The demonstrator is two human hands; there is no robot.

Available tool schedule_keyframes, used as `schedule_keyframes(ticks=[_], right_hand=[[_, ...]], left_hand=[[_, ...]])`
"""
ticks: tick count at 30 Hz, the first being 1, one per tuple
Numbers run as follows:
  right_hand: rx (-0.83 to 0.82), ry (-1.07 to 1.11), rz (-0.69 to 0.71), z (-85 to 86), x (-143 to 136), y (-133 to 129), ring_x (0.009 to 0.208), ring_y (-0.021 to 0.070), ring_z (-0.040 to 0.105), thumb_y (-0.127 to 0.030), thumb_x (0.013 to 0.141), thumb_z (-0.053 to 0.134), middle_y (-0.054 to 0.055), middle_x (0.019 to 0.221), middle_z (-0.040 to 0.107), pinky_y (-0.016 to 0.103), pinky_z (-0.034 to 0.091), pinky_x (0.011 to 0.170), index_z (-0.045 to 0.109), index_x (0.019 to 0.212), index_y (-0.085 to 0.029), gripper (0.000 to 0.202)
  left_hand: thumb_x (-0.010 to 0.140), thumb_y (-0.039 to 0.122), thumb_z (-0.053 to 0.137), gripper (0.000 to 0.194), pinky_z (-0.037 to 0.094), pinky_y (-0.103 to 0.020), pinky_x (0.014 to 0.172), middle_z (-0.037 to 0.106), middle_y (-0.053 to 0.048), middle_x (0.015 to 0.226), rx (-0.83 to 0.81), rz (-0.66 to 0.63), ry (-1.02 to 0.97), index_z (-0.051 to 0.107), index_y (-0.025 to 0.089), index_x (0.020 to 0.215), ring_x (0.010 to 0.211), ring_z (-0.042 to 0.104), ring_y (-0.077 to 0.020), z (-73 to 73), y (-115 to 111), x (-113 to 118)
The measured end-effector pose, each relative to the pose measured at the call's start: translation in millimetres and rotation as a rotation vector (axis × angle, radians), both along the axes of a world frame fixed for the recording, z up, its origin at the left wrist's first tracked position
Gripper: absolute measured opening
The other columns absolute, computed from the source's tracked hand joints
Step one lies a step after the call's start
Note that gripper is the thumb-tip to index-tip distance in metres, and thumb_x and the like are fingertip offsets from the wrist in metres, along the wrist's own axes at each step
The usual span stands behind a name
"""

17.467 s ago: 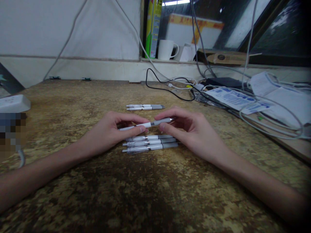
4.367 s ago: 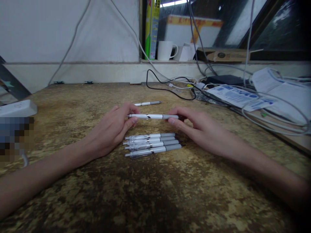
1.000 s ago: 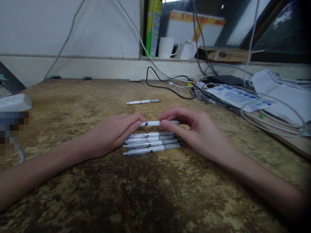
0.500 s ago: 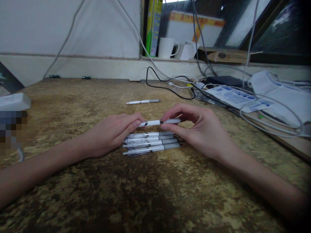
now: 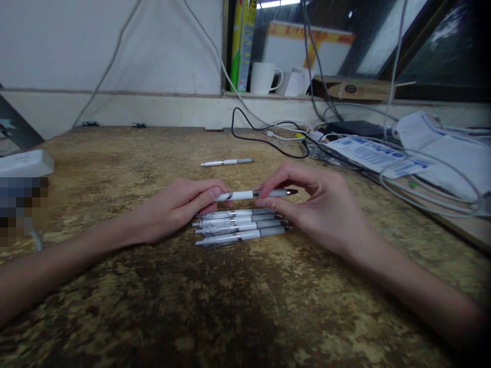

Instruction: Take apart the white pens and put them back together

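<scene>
A white and grey pen (image 5: 244,195) lies level between my two hands, just above the worn tabletop. My left hand (image 5: 182,207) is closed round its left end, thumb along the barrel, hiding that end. At the grey grip, my right hand (image 5: 310,197) pinches the pen between thumb and fingers, and the dark tip sticks out to the right. Right below it, several like pens (image 5: 240,236) rest side by side with tips to the right. Farther back lies a single pen (image 5: 230,162) of the same look.
Tangled cables (image 5: 284,135) and a printed plastic packet (image 5: 378,153) cover the back right of the wooden table (image 5: 215,312). A white power strip (image 5: 26,162) sits at the left edge. On the sill stand a white mug (image 5: 264,78) and a green-yellow box (image 5: 242,46).
The pen's dark tip now shows past my right fingers, which sit slightly farther right on the grip. My left hand has shifted a little, with fingers now visible beneath the pen.
</scene>
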State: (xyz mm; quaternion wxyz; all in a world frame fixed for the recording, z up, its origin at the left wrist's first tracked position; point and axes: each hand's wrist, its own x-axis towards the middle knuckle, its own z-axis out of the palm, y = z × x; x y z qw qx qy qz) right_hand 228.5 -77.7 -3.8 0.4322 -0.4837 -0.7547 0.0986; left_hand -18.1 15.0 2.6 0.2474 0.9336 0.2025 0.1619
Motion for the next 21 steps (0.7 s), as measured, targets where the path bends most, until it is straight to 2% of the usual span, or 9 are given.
schedule_keyframes(ticks=[5, 12, 15, 17, 19, 21], right_hand=[[0.060, -0.042, -0.018, 0.6, 0.4, -2.2, 0.086, 0.0206, 0.073, -0.013, 0.086, 0.073, 0.001, 0.091, 0.078, 0.033, 0.054, 0.078, 0.074, 0.084, -0.024, 0.011], [0.130, -0.036, -0.002, -1.8, -1.0, -3.8, 0.089, 0.0202, 0.073, -0.008, 0.087, 0.069, 0.000, 0.091, 0.077, 0.032, 0.053, 0.081, 0.072, 0.082, -0.024, 0.017], [0.128, -0.030, -0.012, -1.5, -3.4, -4.7, 0.093, 0.0222, 0.072, -0.015, 0.090, 0.069, 0.002, 0.095, 0.077, 0.035, 0.054, 0.084, 0.072, 0.085, -0.024, 0.011], [0.083, -0.013, -0.017, -0.9, -5.3, -4.9, 0.097, 0.0240, 0.071, -0.024, 0.092, 0.070, 0.004, 0.102, 0.077, 0.036, 0.055, 0.085, 0.073, 0.095, -0.025, 0.005], [0.012, 0.009, -0.019, -0.4, -6.5, -4.9, 0.097, 0.0248, 0.072, -0.033, 0.095, 0.068, 0.006, 0.105, 0.078, 0.036, 0.057, 0.082, 0.073, 0.107, -0.025, 0.015], [-0.052, 0.015, -0.018, -0.2, -6.6, -4.4, 0.092, 0.0241, 0.072, -0.036, 0.097, 0.065, 0.006, 0.102, 0.078, 0.035, 0.058, 0.077, 0.073, 0.111, -0.025, 0.020]], left_hand=[[0.110, 0.036, 0.036, 0.040, 0.039, -0.026, 0.062, 0.053, 0.001, 0.071, -0.050, 0.015, -0.003, 0.053, 0.019, 0.078, 0.065, 0.050, -0.0136, 0.4, 0.4, -1.5], [0.111, 0.040, 0.036, 0.038, 0.039, -0.025, 0.061, 0.054, 0.002, 0.073, -0.098, 0.030, 0.002, 0.062, 0.018, 0.092, 0.066, 0.051, -0.0134, 0.3, 1.5, -3.0], [0.110, 0.039, 0.037, 0.038, 0.039, -0.025, 0.061, 0.053, 0.002, 0.072, -0.078, 0.043, -0.002, 0.062, 0.018, 0.092, 0.065, 0.050, -0.0132, 0.5, 0.6, -2.6], [0.110, 0.038, 0.037, 0.037, 0.038, -0.025, 0.061, 0.052, 0.003, 0.070, -0.043, 0.053, -0.005, 0.060, 0.018, 0.088, 0.064, 0.049, -0.0130, 0.8, -0.3, -1.9], [0.110, 0.037, 0.038, 0.037, 0.037, -0.025, 0.061, 0.051, 0.003, 0.069, -0.011, 0.055, -0.002, 0.057, 0.018, 0.084, 0.063, 0.049, -0.0129, 1.3, -1.0, -1.1], [0.110, 0.036, 0.037, 0.037, 0.037, -0.025, 0.061, 0.051, 0.003, 0.067, 0.011, 0.047, 0.008, 0.055, 0.019, 0.082, 0.062, 0.049, -0.0130, 1.8, -1.5, -0.3]])
